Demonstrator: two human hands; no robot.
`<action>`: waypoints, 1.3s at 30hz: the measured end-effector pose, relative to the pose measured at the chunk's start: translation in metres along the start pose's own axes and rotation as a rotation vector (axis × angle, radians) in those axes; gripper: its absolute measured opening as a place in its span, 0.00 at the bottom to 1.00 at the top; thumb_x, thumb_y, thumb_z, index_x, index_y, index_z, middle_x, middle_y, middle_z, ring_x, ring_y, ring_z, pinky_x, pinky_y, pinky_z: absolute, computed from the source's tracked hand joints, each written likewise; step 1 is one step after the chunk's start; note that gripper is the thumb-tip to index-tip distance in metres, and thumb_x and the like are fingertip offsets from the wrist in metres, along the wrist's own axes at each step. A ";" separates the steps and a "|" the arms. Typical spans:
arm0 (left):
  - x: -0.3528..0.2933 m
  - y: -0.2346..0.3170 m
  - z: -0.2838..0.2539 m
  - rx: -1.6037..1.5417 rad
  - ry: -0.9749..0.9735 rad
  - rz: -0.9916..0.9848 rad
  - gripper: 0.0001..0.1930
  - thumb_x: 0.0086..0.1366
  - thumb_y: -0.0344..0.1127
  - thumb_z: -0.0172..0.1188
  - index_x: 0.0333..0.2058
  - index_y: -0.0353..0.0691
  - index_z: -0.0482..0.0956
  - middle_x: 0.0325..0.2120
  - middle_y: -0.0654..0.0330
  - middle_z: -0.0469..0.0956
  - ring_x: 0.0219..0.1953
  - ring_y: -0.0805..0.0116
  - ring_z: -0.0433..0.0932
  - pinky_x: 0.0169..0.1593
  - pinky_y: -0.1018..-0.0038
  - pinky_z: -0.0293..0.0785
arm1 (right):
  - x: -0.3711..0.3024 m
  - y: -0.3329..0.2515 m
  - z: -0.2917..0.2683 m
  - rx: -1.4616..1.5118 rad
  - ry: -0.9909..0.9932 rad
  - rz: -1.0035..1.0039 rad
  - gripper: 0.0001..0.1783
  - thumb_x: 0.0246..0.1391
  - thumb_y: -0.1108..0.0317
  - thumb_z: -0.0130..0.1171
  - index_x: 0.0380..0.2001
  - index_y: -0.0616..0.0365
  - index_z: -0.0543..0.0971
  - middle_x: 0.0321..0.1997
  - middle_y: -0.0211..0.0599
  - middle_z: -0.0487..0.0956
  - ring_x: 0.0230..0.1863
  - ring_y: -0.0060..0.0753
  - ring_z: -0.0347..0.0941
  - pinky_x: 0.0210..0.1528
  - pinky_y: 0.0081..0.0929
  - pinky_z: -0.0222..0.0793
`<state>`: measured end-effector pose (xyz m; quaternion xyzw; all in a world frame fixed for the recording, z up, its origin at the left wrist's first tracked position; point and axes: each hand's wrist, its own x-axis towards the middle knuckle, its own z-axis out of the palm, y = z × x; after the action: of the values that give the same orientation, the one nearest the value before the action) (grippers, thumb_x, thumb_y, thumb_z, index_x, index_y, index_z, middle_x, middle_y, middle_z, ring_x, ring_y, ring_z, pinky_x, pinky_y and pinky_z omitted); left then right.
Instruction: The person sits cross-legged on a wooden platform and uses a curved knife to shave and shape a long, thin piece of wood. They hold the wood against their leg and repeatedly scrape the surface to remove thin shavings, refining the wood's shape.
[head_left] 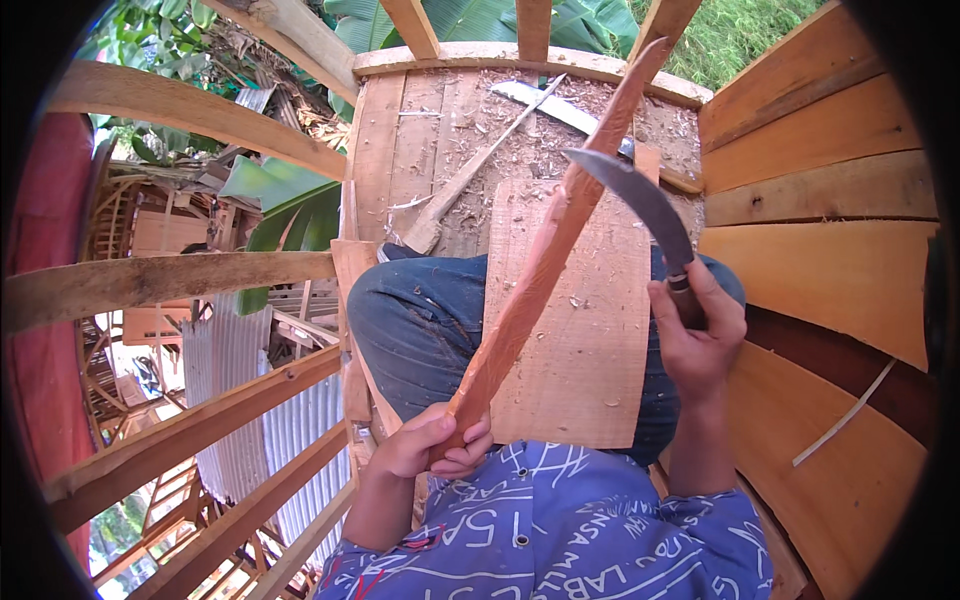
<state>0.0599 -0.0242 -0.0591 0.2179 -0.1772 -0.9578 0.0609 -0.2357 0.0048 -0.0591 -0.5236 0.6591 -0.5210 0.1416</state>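
Reddish wood stick (pixel 545 265) half-shaved; left hand (pixel 435 445) fingers wrap near end, right hand (pixel 695 340) fingers clench curved knife (pixel 640 200); shavings litter far floor (pixel 440 120).

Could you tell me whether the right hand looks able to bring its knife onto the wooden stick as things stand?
Probably yes: the right hand holds the curved knife with its blade already at the wooden stick, nothing between them.

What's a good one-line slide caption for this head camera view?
Left hand grips a long reddish wooden stick while the right hand holds a curved knife against it.
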 end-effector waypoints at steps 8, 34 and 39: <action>-0.008 -0.002 -0.011 0.161 0.049 0.022 0.24 0.66 0.60 0.47 0.28 0.42 0.60 0.16 0.70 0.56 0.13 0.84 0.55 0.16 0.84 0.49 | 0.001 -0.010 -0.015 0.503 -0.706 0.414 0.19 0.47 0.75 0.65 0.44 0.68 0.77 0.22 0.30 0.75 0.20 0.11 0.67 0.22 0.14 0.60; -0.008 0.003 -0.008 0.255 0.145 0.039 0.24 0.66 0.58 0.47 0.27 0.43 0.58 0.16 0.70 0.55 0.13 0.84 0.54 0.15 0.84 0.49 | 0.008 0.006 -0.025 0.639 -0.598 0.701 0.15 0.52 0.74 0.58 0.44 0.66 0.77 0.14 0.24 0.68 0.11 0.10 0.59 0.12 0.13 0.50; -0.014 0.003 -0.012 0.254 0.127 0.042 0.24 0.66 0.59 0.47 0.27 0.43 0.58 0.16 0.70 0.55 0.13 0.84 0.54 0.15 0.84 0.49 | 0.006 0.009 -0.018 0.578 -0.656 0.678 0.17 0.52 0.72 0.62 0.46 0.66 0.77 0.19 0.24 0.73 0.18 0.09 0.64 0.19 0.12 0.57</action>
<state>0.0773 -0.0276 -0.0626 0.2802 -0.2972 -0.9106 0.0637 -0.2567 0.0089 -0.0572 -0.3566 0.5424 -0.4155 0.6371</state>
